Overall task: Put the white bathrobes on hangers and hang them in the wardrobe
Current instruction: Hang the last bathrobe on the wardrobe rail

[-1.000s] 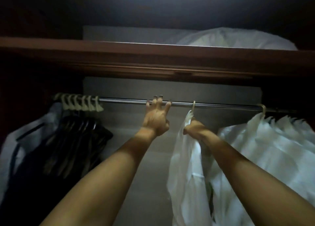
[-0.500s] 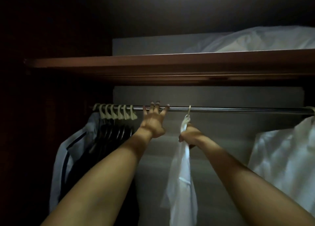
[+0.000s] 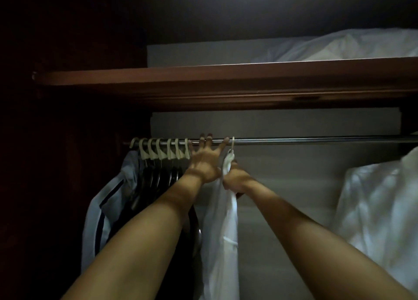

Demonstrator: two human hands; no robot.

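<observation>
A: White cotton bathrobe (image 3: 222,227) on a hanger: where is it seen?

B: It is hung from the shiny metal wardrobe rail (image 3: 294,140) by a pale plastic hanger hook (image 3: 233,142), just right of the left hand (image 3: 204,164). Its collar is gripped by the curled fingers of the right hand (image 3: 234,178). The left hand's fingers are spread straight, their tips laid on the rail; nothing is held by them.

A: How far is the task judged to be?

B: This robe is judged hung, though not yet let go. More white cloth (image 3: 380,209) is seen at the far right; whether it is a hung robe cannot be told.

A: And what is held in the wardrobe?

B: Dark empty hangers with pale hooks (image 3: 162,149) are bunched at the rail's left end beside a light blue garment bag (image 3: 106,200). White bedding (image 3: 339,45) is laid on the brown wooden shelf (image 3: 203,82) above
</observation>
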